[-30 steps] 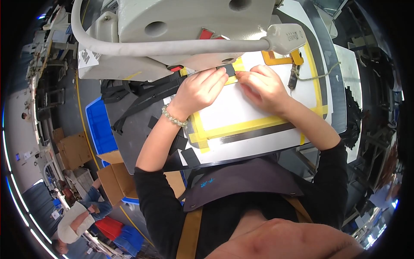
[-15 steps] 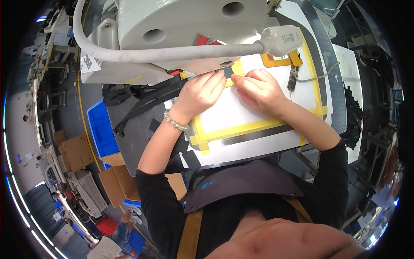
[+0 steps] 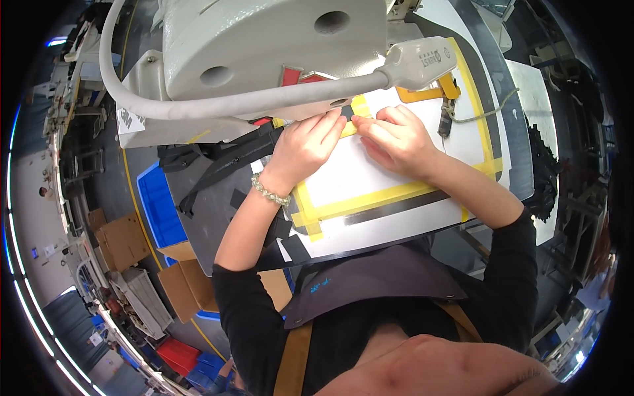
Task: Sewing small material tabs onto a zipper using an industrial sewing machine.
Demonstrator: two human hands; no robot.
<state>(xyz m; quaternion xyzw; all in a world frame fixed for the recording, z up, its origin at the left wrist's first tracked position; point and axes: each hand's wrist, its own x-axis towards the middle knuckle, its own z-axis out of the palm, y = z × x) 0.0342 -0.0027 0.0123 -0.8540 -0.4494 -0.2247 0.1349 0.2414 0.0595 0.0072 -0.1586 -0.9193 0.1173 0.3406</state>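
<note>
Under the front edge of a large light-grey machine point(image 3: 264, 53), which looks like an industrial sewing machine, both my hands are close together. My left hand point(image 3: 305, 146), with a beaded bracelet at its wrist, has its fingers pressed together at the left of a small black piece of fabric point(image 3: 347, 113). At the right edge of that piece, the thumb and fingers of my right hand point(image 3: 397, 140) are closed in a pinch. The fingertips and the machine partly hide the piece. Black straps point(image 3: 228, 162) lie left of my left hand.
Yellow tape point(image 3: 376, 202) borders the white work surface point(image 3: 343, 178). A grey cable point(image 3: 231, 107) runs across the machine to a lamp-like head point(image 3: 422, 63). Small thread snips point(image 3: 446, 119) and an orange-yellow bracket point(image 3: 422, 96) lie at right. A blue bin point(image 3: 162, 204) and cardboard box point(image 3: 188, 284) stand left.
The view has shifted slightly, so the machine appears lower and farther left. My hands keep nearly the same pose at the black piece. A person at lower left is now mostly out of view.
</note>
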